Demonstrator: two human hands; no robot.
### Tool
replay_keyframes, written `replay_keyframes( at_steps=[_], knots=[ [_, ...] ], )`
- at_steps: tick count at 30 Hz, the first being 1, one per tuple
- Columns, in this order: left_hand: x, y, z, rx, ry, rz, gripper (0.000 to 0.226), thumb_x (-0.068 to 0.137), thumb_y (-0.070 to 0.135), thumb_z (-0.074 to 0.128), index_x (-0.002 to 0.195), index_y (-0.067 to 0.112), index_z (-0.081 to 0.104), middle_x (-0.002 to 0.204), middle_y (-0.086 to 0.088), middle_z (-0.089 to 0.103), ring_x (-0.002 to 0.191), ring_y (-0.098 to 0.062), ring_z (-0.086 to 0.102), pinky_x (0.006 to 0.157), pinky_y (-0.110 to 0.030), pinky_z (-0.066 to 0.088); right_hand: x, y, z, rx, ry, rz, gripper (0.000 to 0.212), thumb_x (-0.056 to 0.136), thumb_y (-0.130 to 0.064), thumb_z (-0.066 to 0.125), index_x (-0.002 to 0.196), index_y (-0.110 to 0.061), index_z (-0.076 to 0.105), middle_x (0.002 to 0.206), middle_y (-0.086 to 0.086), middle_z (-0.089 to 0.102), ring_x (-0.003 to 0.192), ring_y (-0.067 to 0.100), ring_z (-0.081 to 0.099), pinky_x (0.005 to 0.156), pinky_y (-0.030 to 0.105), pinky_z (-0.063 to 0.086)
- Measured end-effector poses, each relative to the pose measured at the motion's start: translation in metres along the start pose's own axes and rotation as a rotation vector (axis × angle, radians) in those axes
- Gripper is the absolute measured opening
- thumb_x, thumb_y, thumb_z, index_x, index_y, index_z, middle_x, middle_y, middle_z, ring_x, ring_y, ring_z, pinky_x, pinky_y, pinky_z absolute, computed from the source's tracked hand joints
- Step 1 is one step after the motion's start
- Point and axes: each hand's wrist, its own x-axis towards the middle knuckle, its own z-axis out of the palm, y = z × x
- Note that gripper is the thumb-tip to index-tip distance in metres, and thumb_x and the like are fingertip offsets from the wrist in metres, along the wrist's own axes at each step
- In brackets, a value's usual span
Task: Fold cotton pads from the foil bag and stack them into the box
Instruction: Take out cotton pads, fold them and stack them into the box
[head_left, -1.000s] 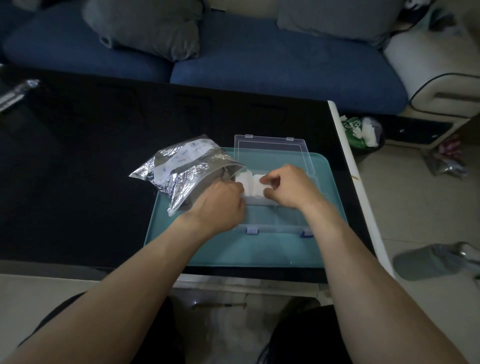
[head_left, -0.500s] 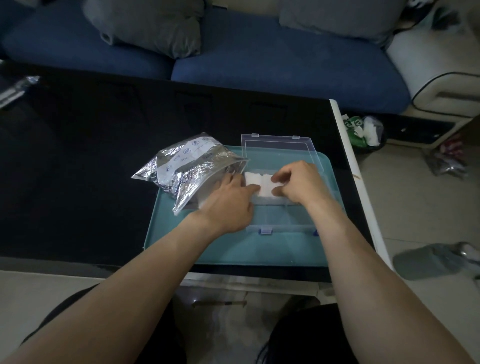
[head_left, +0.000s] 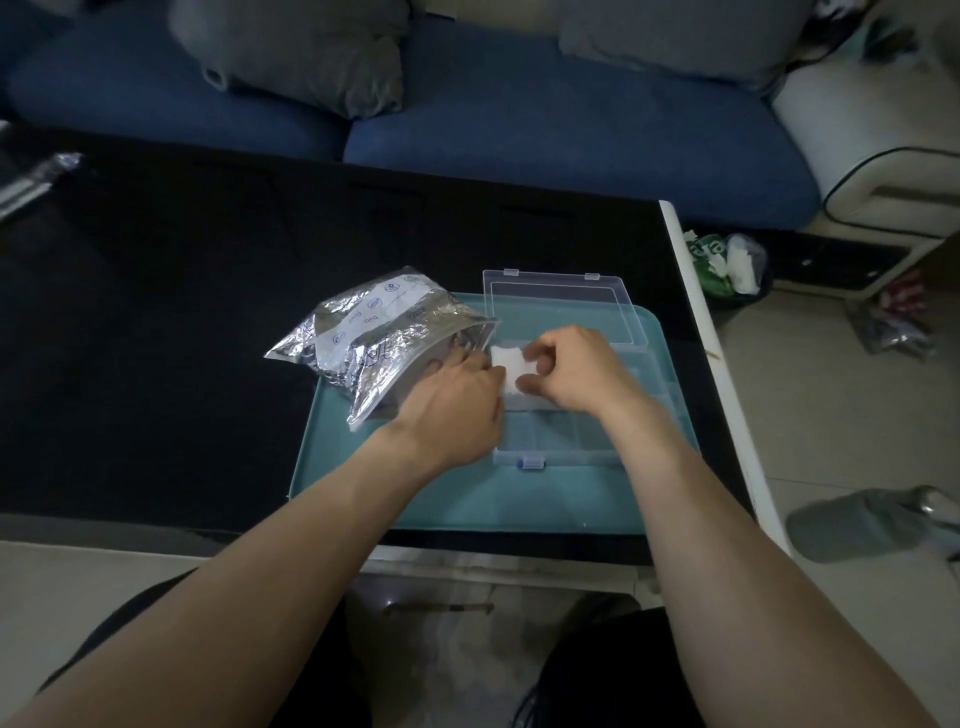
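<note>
A white cotton pad (head_left: 508, 366) lies at the far left corner of the clear plastic box (head_left: 561, 441), whose lid (head_left: 561, 301) is folded back. My right hand (head_left: 571, 371) pinches the pad's right edge between thumb and curled fingers. The fingers of my left hand (head_left: 457, 405) lie straight against the pad's left edge, beside the mouth of the crumpled silver foil bag (head_left: 374, 332). Both box and bag rest on a teal tray (head_left: 415, 499).
The tray sits on a black table (head_left: 156, 322) near its front right corner, the white table edge (head_left: 696, 322) just to the right. A blue sofa (head_left: 519, 130) with grey cushions runs behind. Rubbish bags and a grey slipper (head_left: 862, 525) lie on the floor at right.
The pad looks narrower than a second ago, when both hands held it spread wider. My left hand moved from gripping the pad to lying flat against its left edge.
</note>
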Motion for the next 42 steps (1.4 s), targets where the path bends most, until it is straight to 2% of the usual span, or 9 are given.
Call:
replay_keyframes(
  at_steps=[4, 9, 11, 15, 21, 26, 32, 39, 42],
  knots=[
    [0.002, -0.005, 0.000, -0.150, 0.051, -0.013, 0.031, 0.094, 0.019, 0.045, 0.114, 0.004, 0.064, 0.115, -0.016, 0.064, 0.112, -0.034, 0.054, 0.094, -0.043, 0.046, 0.003, -0.003, 0.002, 0.065, -0.019, 0.058, 0.051, 0.079, -0.041, 0.083, 0.120, -0.015, 0.067, 0.099, -0.003, 0.060, 0.088, 0.014, 0.057, 0.076, 0.026, 0.042],
    [0.003, -0.007, -0.003, -0.234, 0.048, -0.031, 0.031, 0.088, 0.021, 0.043, 0.098, 0.002, 0.066, 0.100, -0.021, 0.067, 0.096, -0.038, 0.058, 0.085, -0.045, 0.051, 0.008, -0.005, 0.007, 0.213, 0.075, 0.112, 0.012, 0.086, -0.027, 0.078, 0.085, -0.019, 0.070, 0.088, -0.007, 0.068, 0.088, 0.013, 0.064, 0.073, 0.024, 0.044],
    [0.002, -0.006, -0.003, -0.246, 0.045, -0.036, 0.031, 0.087, 0.022, 0.042, 0.095, 0.002, 0.065, 0.098, -0.022, 0.066, 0.095, -0.039, 0.058, 0.084, -0.045, 0.051, 0.009, -0.005, 0.006, 0.215, 0.091, 0.113, 0.013, 0.088, -0.026, 0.076, 0.093, -0.014, 0.071, 0.093, -0.003, 0.069, 0.092, 0.016, 0.065, 0.075, 0.026, 0.046],
    [0.003, -0.007, -0.004, -0.270, 0.035, -0.047, 0.033, 0.086, 0.026, 0.039, 0.091, 0.005, 0.064, 0.094, -0.020, 0.067, 0.089, -0.037, 0.061, 0.080, -0.044, 0.053, 0.008, -0.011, 0.000, 0.093, -0.036, 0.150, 0.048, 0.082, -0.039, 0.081, 0.120, -0.012, 0.068, 0.114, 0.003, 0.066, 0.105, 0.021, 0.062, 0.086, 0.029, 0.047],
    [0.002, -0.006, -0.003, -0.317, 0.035, -0.081, 0.027, 0.090, 0.023, 0.043, 0.083, 0.005, 0.061, 0.086, -0.021, 0.065, 0.086, -0.038, 0.058, 0.079, -0.046, 0.051, 0.006, -0.013, 0.002, 0.152, 0.029, 0.175, 0.016, 0.084, -0.032, 0.079, 0.090, -0.018, 0.074, 0.105, 0.002, 0.074, 0.095, 0.018, 0.067, 0.077, 0.027, 0.047],
    [0.001, -0.006, -0.002, -0.398, 0.034, -0.098, 0.020, 0.087, 0.023, 0.041, 0.072, 0.013, 0.051, 0.080, -0.021, 0.064, 0.079, -0.039, 0.057, 0.075, -0.047, 0.052, 0.000, -0.025, -0.004, -0.004, -0.077, 0.172, 0.061, 0.065, -0.041, 0.093, 0.114, -0.014, 0.069, 0.113, 0.002, 0.067, 0.103, 0.023, 0.063, 0.088, 0.033, 0.053],
    [0.004, -0.008, -0.006, -0.417, -0.024, -0.117, 0.036, 0.080, 0.032, 0.031, 0.074, 0.009, 0.059, 0.078, -0.021, 0.066, 0.075, -0.041, 0.062, 0.073, -0.045, 0.053, -0.002, -0.028, -0.007, -0.053, -0.056, 0.182, 0.048, 0.074, -0.036, 0.088, 0.114, -0.014, 0.076, 0.119, 0.006, 0.068, 0.109, 0.023, 0.063, 0.093, 0.033, 0.053],
    [0.005, -0.009, -0.003, -0.370, 0.026, -0.093, 0.025, 0.091, 0.025, 0.043, 0.072, 0.013, 0.054, 0.077, -0.023, 0.064, 0.073, -0.043, 0.061, 0.068, -0.040, 0.049, -0.003, -0.019, -0.006, 0.107, 0.139, 0.151, 0.009, 0.080, -0.015, 0.079, 0.089, -0.019, 0.080, 0.087, -0.005, 0.074, 0.085, 0.013, 0.069, 0.072, 0.025, 0.052],
    [0.006, -0.008, -0.002, -0.342, 0.039, -0.075, 0.019, 0.093, 0.018, 0.049, 0.076, 0.012, 0.053, 0.081, -0.024, 0.064, 0.077, -0.043, 0.061, 0.068, -0.040, 0.050, -0.005, -0.019, -0.011, 0.281, 0.180, 0.177, 0.018, 0.082, -0.014, 0.078, 0.072, -0.027, 0.070, 0.079, -0.009, 0.070, 0.078, 0.011, 0.071, 0.073, 0.028, 0.057]
  ],
)
